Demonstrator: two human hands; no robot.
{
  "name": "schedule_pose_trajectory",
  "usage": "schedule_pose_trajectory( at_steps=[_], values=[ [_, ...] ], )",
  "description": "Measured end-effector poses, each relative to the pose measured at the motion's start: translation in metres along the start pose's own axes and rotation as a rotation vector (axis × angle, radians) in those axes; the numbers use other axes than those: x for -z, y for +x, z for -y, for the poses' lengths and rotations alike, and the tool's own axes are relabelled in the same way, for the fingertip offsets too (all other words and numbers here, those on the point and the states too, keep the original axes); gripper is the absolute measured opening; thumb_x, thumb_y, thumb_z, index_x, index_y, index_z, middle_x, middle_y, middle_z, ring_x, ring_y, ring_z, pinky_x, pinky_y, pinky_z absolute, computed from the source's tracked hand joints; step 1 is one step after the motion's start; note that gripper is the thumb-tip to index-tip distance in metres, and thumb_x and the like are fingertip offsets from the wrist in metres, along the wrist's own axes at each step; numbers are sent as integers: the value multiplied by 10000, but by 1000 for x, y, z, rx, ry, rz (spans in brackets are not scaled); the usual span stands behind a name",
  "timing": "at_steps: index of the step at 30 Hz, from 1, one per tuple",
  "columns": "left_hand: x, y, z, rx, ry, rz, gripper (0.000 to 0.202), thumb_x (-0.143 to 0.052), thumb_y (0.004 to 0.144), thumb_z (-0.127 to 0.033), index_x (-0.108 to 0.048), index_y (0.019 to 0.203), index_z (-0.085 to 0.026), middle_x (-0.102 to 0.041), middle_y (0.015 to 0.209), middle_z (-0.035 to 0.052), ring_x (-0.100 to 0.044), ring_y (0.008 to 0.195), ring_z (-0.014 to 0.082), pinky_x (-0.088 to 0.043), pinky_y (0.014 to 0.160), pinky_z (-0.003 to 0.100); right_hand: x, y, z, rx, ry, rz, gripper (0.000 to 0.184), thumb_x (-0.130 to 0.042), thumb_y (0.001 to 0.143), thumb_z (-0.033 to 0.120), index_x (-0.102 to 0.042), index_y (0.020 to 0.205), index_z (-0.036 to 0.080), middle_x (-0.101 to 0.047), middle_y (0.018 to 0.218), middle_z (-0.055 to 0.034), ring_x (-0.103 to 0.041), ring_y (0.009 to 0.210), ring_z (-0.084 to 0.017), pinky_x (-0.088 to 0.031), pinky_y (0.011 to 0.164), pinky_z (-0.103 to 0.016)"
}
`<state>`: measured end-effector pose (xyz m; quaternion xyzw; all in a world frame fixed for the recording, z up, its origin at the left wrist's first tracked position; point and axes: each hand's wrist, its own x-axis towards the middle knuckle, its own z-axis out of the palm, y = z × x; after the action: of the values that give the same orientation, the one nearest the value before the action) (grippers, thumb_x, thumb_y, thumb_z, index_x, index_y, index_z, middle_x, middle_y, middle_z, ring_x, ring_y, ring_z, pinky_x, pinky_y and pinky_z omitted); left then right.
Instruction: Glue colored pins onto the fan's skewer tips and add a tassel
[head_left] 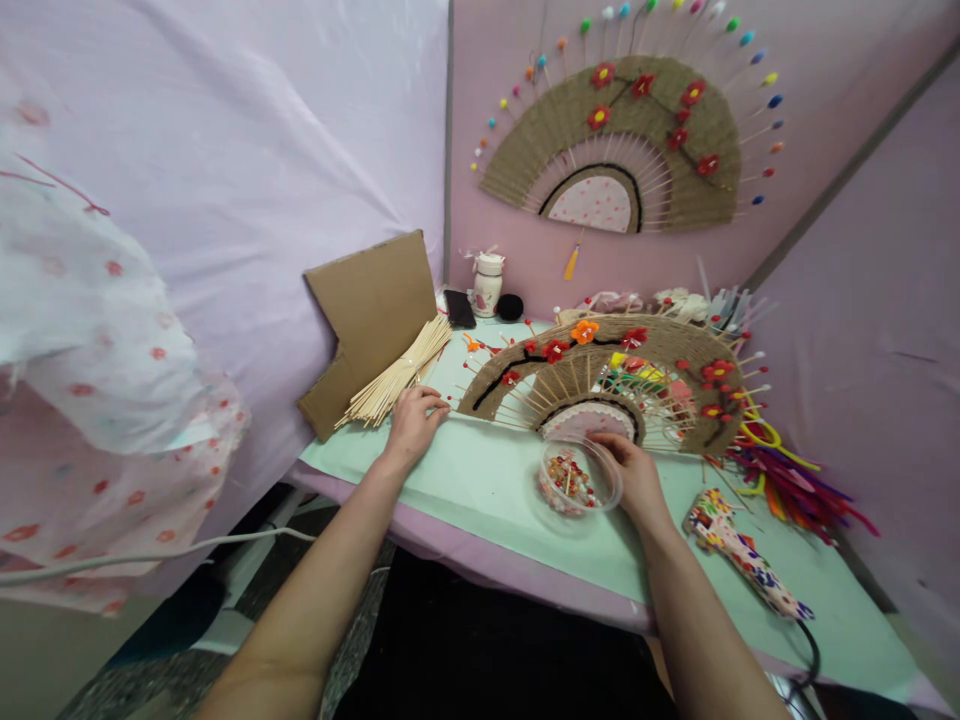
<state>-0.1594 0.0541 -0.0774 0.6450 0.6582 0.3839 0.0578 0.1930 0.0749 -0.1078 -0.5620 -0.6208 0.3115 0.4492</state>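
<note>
A half-round twine-wrapped fan (675,345) of thin sticks, with red and orange flowers and beaded tips, lies across the table in front of me. At its left end, my left hand (415,425) pinches the tip of the lowest stick. My right hand (634,475) has its fingers curled at the middle of the fan's lower edge, by the white trimmed half-circle (589,422). Against that hand stands a clear plastic bowl (551,510) with red, gold and clear beads (568,478) in it. My right fingertips are partly hidden.
A bundle of thin sticks (397,375) leans by a cardboard piece (375,300) at left. A patterned glue gun (742,555) with a cord and coloured pipe cleaners (802,485) lie right. Behind are a white jar (487,285) and a finished fan (645,110) on the wall.
</note>
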Motion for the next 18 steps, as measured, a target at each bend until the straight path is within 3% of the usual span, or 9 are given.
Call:
schedule_pose_trajectory(
  at_steps=[9, 11, 15, 17, 18],
  values=[
    [0, -1, 0, 8, -1, 8, 137, -609, 832, -284, -735, 801, -243, -657, 1040, 38, -533, 1062, 233, -387, 1003, 420, 3, -6, 13, -1, 0, -32, 341, -611, 718, 482, -709, 837, 178, -740, 891, -103, -654, 808, -242, -505, 770, -379],
    [0, -1, 1, 8, -4, 6, 138, -611, 832, -288, -736, 801, -241, -656, 1039, 41, -535, 1061, 234, -390, 1001, 420, 5, -12, 23, -2, -13, -133, 304, -582, 747, 428, -703, 853, 169, -733, 891, -108, -654, 815, -243, -499, 797, -387],
    [0, -1, 0, 6, -8, -3, 131, -619, 826, -277, -741, 797, -239, -660, 1032, 43, -538, 1053, 238, -392, 999, 427, 10, -42, 65, 160, -19, -528, 260, -543, 823, 321, -676, 977, 159, -697, 933, -106, -638, 869, -223, -487, 841, -386],
    [-1, -1, 0, 0, -7, -7, 125, -625, 821, -268, -743, 795, -236, -662, 1024, 44, -540, 1047, 240, -394, 993, 427, 8, -65, 95, 286, 27, -585, 189, -580, 829, 290, -675, 941, 171, -678, 918, -81, -629, 870, -208, -487, 844, -381],
    [-1, -1, 0, -1, -6, -9, 123, -627, 819, -264, -743, 794, -235, -663, 1022, 44, -541, 1046, 240, -394, 992, 428, 4, -77, 109, 324, 82, -539, 160, -600, 825, 278, -674, 929, 181, -671, 918, -70, -625, 868, -199, -488, 847, -377]
  ],
)
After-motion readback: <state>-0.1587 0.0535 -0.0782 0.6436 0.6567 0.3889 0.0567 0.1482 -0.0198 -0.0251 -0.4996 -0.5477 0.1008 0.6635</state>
